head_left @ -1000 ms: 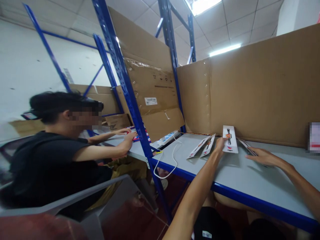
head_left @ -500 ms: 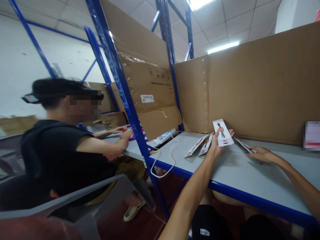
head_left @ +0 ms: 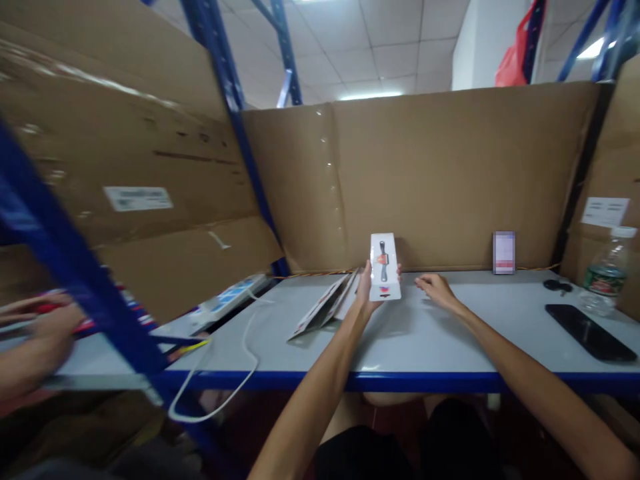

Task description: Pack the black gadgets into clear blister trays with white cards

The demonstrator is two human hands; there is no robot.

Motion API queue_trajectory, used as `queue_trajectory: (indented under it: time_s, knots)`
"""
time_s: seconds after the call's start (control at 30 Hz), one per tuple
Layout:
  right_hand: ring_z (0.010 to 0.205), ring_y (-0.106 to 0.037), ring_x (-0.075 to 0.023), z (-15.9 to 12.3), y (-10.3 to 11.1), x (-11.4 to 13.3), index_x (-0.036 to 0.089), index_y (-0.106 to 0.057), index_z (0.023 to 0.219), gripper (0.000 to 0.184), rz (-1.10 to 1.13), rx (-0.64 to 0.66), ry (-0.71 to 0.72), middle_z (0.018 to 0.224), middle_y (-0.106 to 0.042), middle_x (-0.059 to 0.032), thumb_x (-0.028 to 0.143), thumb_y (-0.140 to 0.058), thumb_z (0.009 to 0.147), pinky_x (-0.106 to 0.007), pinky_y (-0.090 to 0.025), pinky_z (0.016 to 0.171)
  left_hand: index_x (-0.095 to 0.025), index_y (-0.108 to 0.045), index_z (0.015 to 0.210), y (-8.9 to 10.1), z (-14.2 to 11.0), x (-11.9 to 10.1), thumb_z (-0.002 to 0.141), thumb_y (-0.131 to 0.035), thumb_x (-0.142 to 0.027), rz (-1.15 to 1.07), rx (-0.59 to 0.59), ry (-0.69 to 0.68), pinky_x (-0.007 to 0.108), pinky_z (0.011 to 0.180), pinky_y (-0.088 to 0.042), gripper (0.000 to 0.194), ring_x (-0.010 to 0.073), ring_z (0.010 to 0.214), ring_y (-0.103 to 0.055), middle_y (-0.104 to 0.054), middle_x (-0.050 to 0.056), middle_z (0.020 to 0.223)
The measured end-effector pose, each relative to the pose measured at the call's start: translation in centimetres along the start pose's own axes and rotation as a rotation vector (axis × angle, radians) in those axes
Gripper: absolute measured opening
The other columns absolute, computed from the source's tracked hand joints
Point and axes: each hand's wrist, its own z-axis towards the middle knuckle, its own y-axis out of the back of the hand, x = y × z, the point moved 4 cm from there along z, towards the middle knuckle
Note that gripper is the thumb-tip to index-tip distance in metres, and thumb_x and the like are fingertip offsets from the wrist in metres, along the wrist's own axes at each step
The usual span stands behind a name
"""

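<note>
Left hand grips white package; contents dark, unclear.

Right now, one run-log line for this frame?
left hand: holds white package upright | right hand: open, on shelf | phone, bottle far right

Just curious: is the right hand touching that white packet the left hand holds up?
Apart. The head view shows grey shelf between the right hand and the white packet in the left hand.

Head-height view, forward-down, close over shelf
</note>
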Motion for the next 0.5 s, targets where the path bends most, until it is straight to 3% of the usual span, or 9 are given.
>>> queue_trajectory:
  time_s: [0.23, 0.37, 0.5]
  knots:
    - [0.079, -0.070, -0.0174, 0.0, 0.9, 0.9, 0.015, -0.071, 0.091, 0.036, 0.099, -0.079, -0.049, 0.085, -0.075, -0.0067, 0.038, -0.044, 0.099, -0.020, -0.050, 0.056, -0.011, -0.064, 0.119, -0.2, -0.1, 2.4, 0.099, -0.040, -0.052, 0.056, 0.011, 0.117, 0.041, 0.072, -0.057, 0.052, 0.0275, 0.079, -0.070, -0.072, 0.017, 0.096]
    - [0.064, -0.067, -0.0132, -0.6, 0.5, 1.2, 0.015, -0.070, 0.086, 0.038, 0.111, -0.003, -0.087, 0.080, -0.075, -0.0056, 0.040, -0.046, 0.100, -0.018, -0.046, 0.049, -0.009, -0.066, 0.115, 0.8, 0.4, 3.7, 0.099, -0.043, -0.051, 0.062, -0.060, 0.124, 0.041, 0.071, -0.057, 0.050, 0.0278, 0.078, -0.071, -0.073, 0.016, 0.092]
    - [0.043, -0.058, -0.0105, -1.5, -0.7, 1.9, 0.016, -0.067, 0.072, 0.046, 0.069, 0.096, -0.113, 0.060, -0.069, -0.0025, 0.050, -0.051, 0.098, -0.019, -0.040, 0.043, -0.013, -0.065, 0.114, 2.6, 1.0, 4.1, 0.098, -0.047, -0.050, 0.034, -0.177, 0.068, 0.039, 0.073, -0.058, 0.045, 0.0223, 0.079, -0.070, -0.072, 0.010, 0.096]
